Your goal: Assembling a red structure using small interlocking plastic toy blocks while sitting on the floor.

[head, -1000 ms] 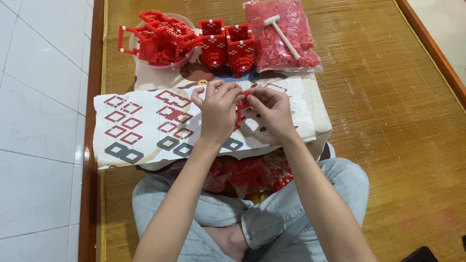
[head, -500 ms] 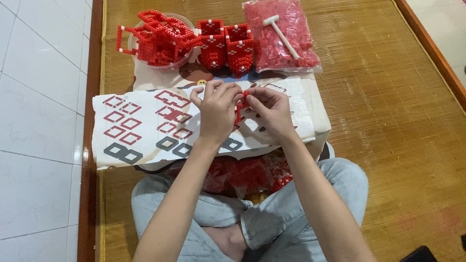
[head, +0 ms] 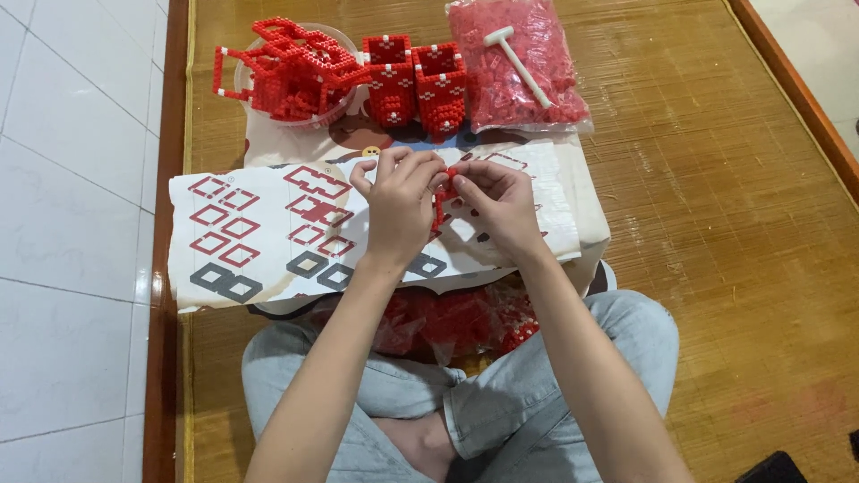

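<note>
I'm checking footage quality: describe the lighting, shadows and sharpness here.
Head view: even, soft light, with only faint shadows under the hands on the instruction sheet; sharp throughout; mild glare on the white floor tiles; the small red piece between the fingers is too tiny to resolve.

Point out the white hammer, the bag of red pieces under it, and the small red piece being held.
white hammer point(head: 519, 59), head view, handle.
bag of red pieces point(head: 501, 94), head view, lower left.
small red piece point(head: 440, 201), head view, middle.
</note>
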